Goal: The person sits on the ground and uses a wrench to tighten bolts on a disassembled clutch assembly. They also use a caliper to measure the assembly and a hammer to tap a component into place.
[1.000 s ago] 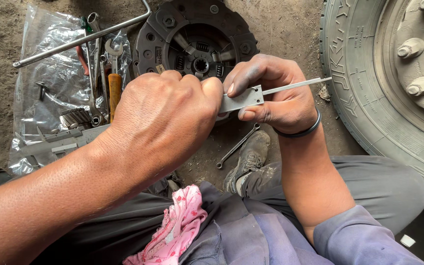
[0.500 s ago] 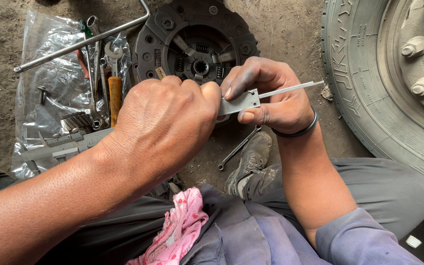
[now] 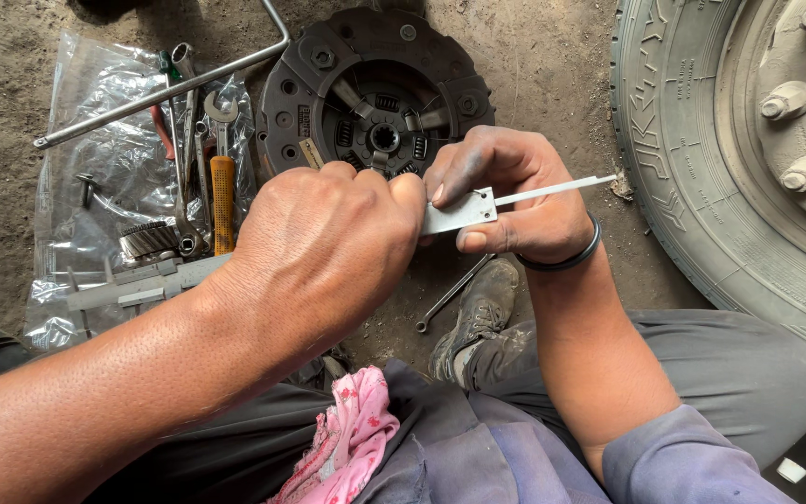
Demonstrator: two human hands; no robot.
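Note:
My left hand [image 3: 324, 247] and my right hand [image 3: 510, 191] meet in the middle, both closed on a flat metal caliper [image 3: 464, 210]. The right thumb and forefinger pinch its grey body, and its thin depth rod [image 3: 557, 189] sticks out to the right. My left fist hides the caliper's other end. Behind the hands a round dark clutch pressure plate [image 3: 375, 89] lies on the dirt floor.
A clear plastic sheet [image 3: 95, 205] at the left holds wrenches, an orange-handled screwdriver [image 3: 223, 201], a gear and a second caliper [image 3: 137, 285]. A bent steel rod [image 3: 170, 89] crosses it. A big truck tyre [image 3: 701, 168] fills the right. A spanner [image 3: 450, 294], my shoe and a pink cloth [image 3: 342, 448] lie near my lap.
Both hands have shifted very slightly with the caliper; the grip is unchanged.

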